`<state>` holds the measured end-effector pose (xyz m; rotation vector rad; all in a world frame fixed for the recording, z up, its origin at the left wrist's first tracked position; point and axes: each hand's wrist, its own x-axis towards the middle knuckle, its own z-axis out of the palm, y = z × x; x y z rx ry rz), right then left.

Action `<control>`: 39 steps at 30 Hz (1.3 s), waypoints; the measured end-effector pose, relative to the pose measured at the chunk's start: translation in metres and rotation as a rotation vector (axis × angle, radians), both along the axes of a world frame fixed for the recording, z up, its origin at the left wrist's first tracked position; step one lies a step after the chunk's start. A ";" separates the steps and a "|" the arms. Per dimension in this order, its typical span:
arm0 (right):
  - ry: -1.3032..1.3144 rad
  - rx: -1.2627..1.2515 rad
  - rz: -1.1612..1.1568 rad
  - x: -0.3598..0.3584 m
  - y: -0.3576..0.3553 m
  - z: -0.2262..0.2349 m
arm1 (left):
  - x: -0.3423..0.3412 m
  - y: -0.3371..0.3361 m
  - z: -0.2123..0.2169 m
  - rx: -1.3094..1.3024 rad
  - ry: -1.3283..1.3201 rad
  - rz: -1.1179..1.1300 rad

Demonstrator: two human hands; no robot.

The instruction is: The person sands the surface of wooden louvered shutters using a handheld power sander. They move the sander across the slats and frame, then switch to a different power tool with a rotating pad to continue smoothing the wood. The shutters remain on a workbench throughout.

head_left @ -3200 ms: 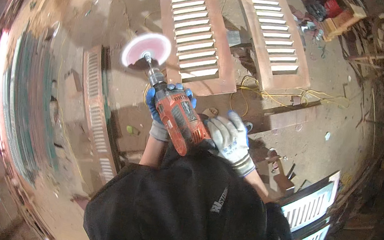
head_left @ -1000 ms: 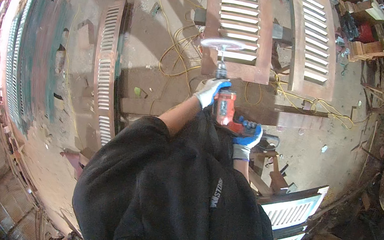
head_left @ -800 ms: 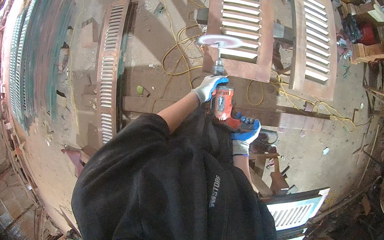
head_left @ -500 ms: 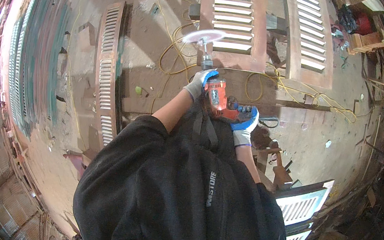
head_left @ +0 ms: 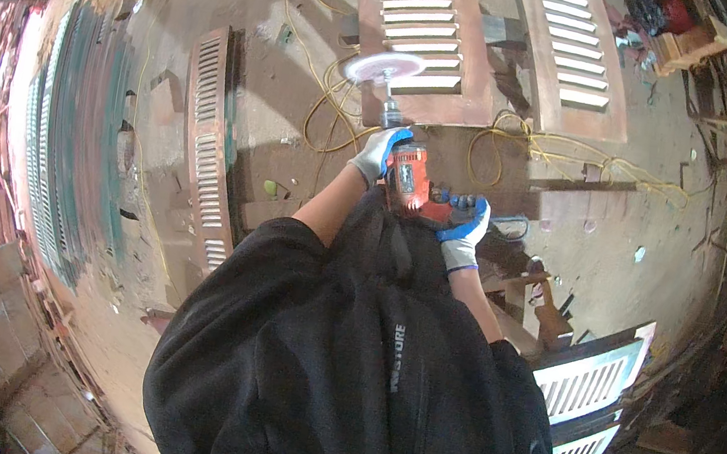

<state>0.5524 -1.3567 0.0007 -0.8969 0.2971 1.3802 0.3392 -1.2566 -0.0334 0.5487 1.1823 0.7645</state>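
An orange and black power drill [head_left: 409, 180] is held in front of my body by both gloved hands. My left hand [head_left: 383, 151] is closed round its front, just behind the chuck. My right hand [head_left: 466, 229] grips the handle. A pale round disc [head_left: 385, 69] on a shaft is fitted in the chuck; it looks blurred, as if spinning. In the view it overlaps the lower left corner of a brown louvred shutter [head_left: 464, 100]; I cannot tell whether the two touch.
A second louvred shutter [head_left: 612, 100] lies to the right, with a yellow cord [head_left: 546, 153] below it. A narrow brown shutter [head_left: 207, 131] lies at left, beside stacked greenish shutters [head_left: 76, 153]. White louvred panels [head_left: 584, 392] stand at lower right. A wooden crate [head_left: 696, 50] is at far right.
The view has shifted, so the shutters sit slightly higher and further left. Both hands keep their grip on the drill, and the disc remains blurred.
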 end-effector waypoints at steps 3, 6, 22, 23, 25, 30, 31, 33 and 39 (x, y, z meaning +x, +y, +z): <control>0.021 0.034 0.031 0.000 -0.002 -0.003 | -0.001 -0.004 0.009 0.041 0.018 -0.031; -0.020 0.040 0.029 -0.001 -0.003 -0.007 | -0.002 -0.002 -0.005 -0.139 -0.327 0.130; -0.005 -0.084 -0.025 0.001 0.010 0.025 | 0.001 0.003 -0.014 0.093 -0.075 0.034; -0.016 -0.065 0.002 0.001 0.009 0.023 | 0.002 0.005 -0.022 -0.080 -0.136 0.118; -0.034 0.007 0.078 -0.002 0.009 0.018 | -0.008 0.000 -0.040 -0.040 -0.170 0.122; 0.031 0.027 0.131 -0.003 0.008 0.010 | -0.022 -0.018 -0.048 0.052 -0.348 0.174; 0.020 0.041 0.112 -0.001 0.006 0.011 | -0.016 -0.019 -0.041 0.120 -0.240 0.159; -0.178 -0.018 0.068 0.007 -0.001 0.017 | 0.003 -0.011 -0.022 -0.061 -0.167 0.138; -0.283 0.028 -0.095 0.041 -0.011 0.031 | 0.082 0.013 0.014 -0.225 -0.195 0.129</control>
